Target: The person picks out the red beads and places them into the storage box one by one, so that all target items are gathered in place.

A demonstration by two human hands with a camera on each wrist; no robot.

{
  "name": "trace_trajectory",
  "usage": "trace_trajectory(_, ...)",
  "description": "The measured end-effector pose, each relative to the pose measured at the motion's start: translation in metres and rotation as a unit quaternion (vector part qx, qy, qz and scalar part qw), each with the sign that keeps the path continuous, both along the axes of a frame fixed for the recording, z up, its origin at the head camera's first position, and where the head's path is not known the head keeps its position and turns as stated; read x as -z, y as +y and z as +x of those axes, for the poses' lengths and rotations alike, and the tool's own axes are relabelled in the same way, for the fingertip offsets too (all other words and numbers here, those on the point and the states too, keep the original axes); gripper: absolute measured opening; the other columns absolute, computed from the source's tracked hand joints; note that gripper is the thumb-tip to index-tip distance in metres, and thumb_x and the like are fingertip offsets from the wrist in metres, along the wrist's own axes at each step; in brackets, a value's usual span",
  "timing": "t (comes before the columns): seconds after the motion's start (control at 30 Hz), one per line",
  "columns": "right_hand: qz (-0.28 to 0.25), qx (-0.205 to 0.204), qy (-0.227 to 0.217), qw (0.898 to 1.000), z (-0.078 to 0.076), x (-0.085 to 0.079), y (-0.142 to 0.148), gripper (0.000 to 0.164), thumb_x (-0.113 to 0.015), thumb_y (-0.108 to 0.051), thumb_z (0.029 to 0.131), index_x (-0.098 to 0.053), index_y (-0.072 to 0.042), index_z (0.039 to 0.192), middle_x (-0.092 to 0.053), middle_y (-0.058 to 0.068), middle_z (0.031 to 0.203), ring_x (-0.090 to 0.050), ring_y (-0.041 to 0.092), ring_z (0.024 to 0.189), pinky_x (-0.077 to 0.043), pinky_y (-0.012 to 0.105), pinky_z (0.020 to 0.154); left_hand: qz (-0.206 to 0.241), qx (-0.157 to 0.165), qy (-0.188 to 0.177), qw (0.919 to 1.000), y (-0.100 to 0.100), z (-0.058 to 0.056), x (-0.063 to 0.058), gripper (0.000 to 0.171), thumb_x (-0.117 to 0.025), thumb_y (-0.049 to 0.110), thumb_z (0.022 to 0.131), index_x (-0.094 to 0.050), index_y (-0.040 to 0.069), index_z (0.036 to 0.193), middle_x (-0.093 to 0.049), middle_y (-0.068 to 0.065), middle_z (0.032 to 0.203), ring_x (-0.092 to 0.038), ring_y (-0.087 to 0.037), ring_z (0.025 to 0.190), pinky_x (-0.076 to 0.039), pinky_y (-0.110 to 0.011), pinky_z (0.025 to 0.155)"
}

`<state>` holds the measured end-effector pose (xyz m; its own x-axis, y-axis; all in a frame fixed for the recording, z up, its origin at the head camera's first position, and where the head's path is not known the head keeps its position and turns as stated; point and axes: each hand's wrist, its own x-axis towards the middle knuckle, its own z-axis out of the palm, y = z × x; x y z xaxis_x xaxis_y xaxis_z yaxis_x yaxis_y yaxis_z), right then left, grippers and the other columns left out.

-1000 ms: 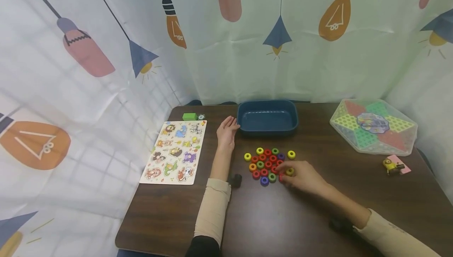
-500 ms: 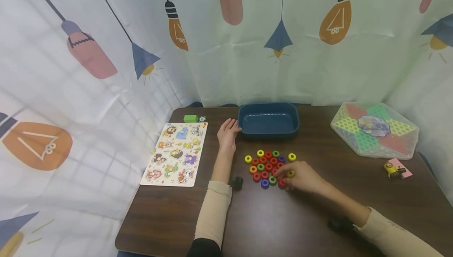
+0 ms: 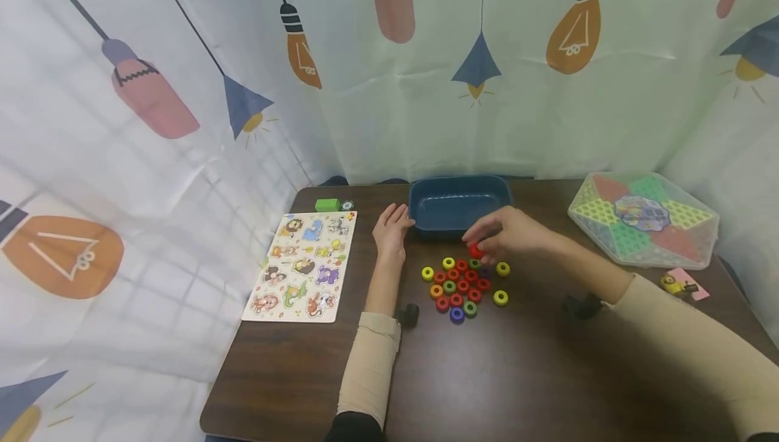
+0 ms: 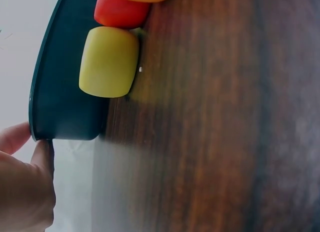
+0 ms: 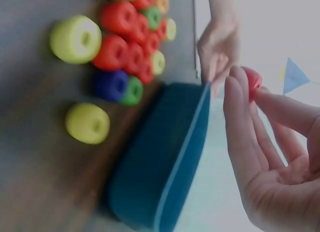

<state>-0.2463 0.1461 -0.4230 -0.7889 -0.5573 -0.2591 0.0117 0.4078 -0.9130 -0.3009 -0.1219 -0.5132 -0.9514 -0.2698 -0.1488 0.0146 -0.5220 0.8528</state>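
Observation:
My right hand (image 3: 508, 236) pinches a red bead (image 3: 476, 251) between thumb and fingertips, raised off the table at the near side of the dark blue bin (image 3: 460, 205). The right wrist view shows this red bead (image 5: 251, 81) beside the bin's rim (image 5: 185, 147). My left hand (image 3: 391, 229) touches the bin's left end with its fingers extended; in the left wrist view, its fingers (image 4: 42, 154) meet the bin's corner. Several round beads with holes, red, yellow, green, orange and blue, lie bunched in front of the bin, among them a yellow bead (image 3: 500, 298).
An animal puzzle board (image 3: 301, 266) lies at left, with a green block (image 3: 327, 205) behind it. At right are a clear hexagonal game box (image 3: 643, 219) and a small yellow figure (image 3: 672, 284) by a pink card. A patterned curtain (image 3: 438, 124) hangs behind the table.
My right hand has picked up a red bead from the near right of the bunch and moved up and away toward the bin. The left hand stays at the bin.

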Motion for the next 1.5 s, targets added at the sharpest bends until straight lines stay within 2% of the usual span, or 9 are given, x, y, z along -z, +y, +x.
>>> trace_trajectory(0.17,-0.011,-0.026,-0.002,1.0,-0.035,-0.019,-0.016,0.03,-0.064,0.003,0.09,-0.067,-0.002,0.119,-0.069,0.017,0.113,-0.071,0.041,0.086,-0.059,0.048,0.073,-0.002,-0.007,-0.007,0.9999,0.0,0.003,0.002,0.066,-0.059,-0.024,0.081,-0.045,0.0,0.14,-0.058,-0.021,0.132,-0.055,-0.031,0.126,-0.053,-0.034,0.093)
trace_trajectory(0.33,0.012,-0.016,0.006,1.0,-0.069,-0.025,-0.038,0.029,-0.064,0.002,0.09,-0.068,-0.003,0.118,-0.069,0.017,0.112,-0.071,0.04,0.088,-0.056,0.054,0.079,0.019,-0.014,-0.003,0.9997,0.0,0.005,0.002,0.063,-0.06,-0.023,0.081,-0.047,0.0,0.139,-0.058,-0.02,0.133,-0.057,-0.03,0.124,-0.055,-0.033,0.089)
trace_trajectory(0.53,0.043,-0.001,0.01,0.999,-0.114,-0.011,-0.064,0.033,-0.061,0.004,0.091,-0.065,-0.001,0.123,-0.068,0.018,0.113,-0.072,0.035,0.085,-0.058,0.048,0.076,0.016,-0.017,-0.002,0.9997,-0.001,0.004,0.001,0.062,-0.061,-0.021,0.082,-0.049,0.003,0.138,-0.061,-0.016,0.13,-0.059,-0.029,0.122,-0.056,-0.033,0.087)
trace_trajectory(0.63,0.054,0.018,-0.005,0.998,-0.133,0.0,-0.075,0.034,-0.061,0.005,0.09,-0.067,-0.003,0.122,-0.068,0.017,0.113,-0.072,0.034,0.085,-0.059,0.046,0.075,0.014,-0.018,-0.005,0.9997,-0.002,0.004,0.002,0.061,-0.061,-0.021,0.082,-0.05,0.003,0.137,-0.062,-0.015,0.129,-0.06,-0.027,0.12,-0.056,-0.033,0.088)
trace_trajectory(0.8,0.046,0.049,-0.04,0.997,-0.157,0.024,-0.087,0.031,-0.062,0.006,0.089,-0.069,-0.001,0.119,-0.07,0.018,0.112,-0.072,0.037,0.087,-0.057,0.049,0.079,0.012,-0.017,-0.01,0.9997,-0.001,0.003,0.004,0.061,-0.061,-0.02,0.083,-0.049,0.003,0.137,-0.063,-0.014,0.129,-0.062,-0.025,0.118,-0.055,-0.033,0.089)
trace_trajectory(0.93,0.035,0.072,-0.075,0.994,-0.168,0.041,-0.094,0.03,-0.062,0.008,0.088,-0.069,0.0,0.117,-0.069,0.021,0.112,-0.071,0.038,0.089,-0.057,0.049,0.082,0.013,-0.02,-0.016,0.9996,0.0,0.004,0.004,0.061,-0.061,-0.019,0.083,-0.049,0.005,0.137,-0.063,-0.013,0.127,-0.062,-0.024,0.117,-0.056,-0.032,0.087)
trace_trajectory(1.1,0.027,0.085,-0.092,0.992,-0.174,0.051,-0.102,0.03,-0.061,0.006,0.09,-0.069,-0.001,0.118,-0.067,0.023,0.115,-0.071,0.037,0.09,-0.057,0.047,0.082,0.017,-0.022,-0.009,0.9996,0.0,0.004,0.003,0.061,-0.061,-0.02,0.083,-0.048,0.004,0.138,-0.062,-0.015,0.128,-0.062,-0.024,0.117,-0.055,-0.034,0.089)
trace_trajectory(1.33,0.023,0.057,-0.121,0.991,-0.176,0.057,-0.105,0.036,-0.057,0.005,0.093,-0.061,0.001,0.129,-0.062,0.025,0.122,-0.068,0.039,0.101,-0.053,0.048,0.091,0.029,-0.02,-0.009,0.9993,0.0,0.002,0.004,0.063,-0.064,-0.02,0.081,-0.048,0.003,0.137,-0.061,-0.016,0.13,-0.062,-0.025,0.118,-0.054,-0.035,0.091)
trace_trajectory(1.5,0.021,0.04,-0.102,0.994,-0.174,0.05,-0.1,0.034,-0.056,0.003,0.095,-0.062,-0.001,0.128,-0.062,0.022,0.125,-0.069,0.037,0.1,-0.054,0.047,0.089,0.024,-0.019,-0.012,0.9995,-0.002,0.0,0.002,0.061,-0.063,-0.02,0.082,-0.049,0.003,0.137,-0.061,-0.015,0.13,-0.062,-0.024,0.118,-0.055,-0.033,0.089)
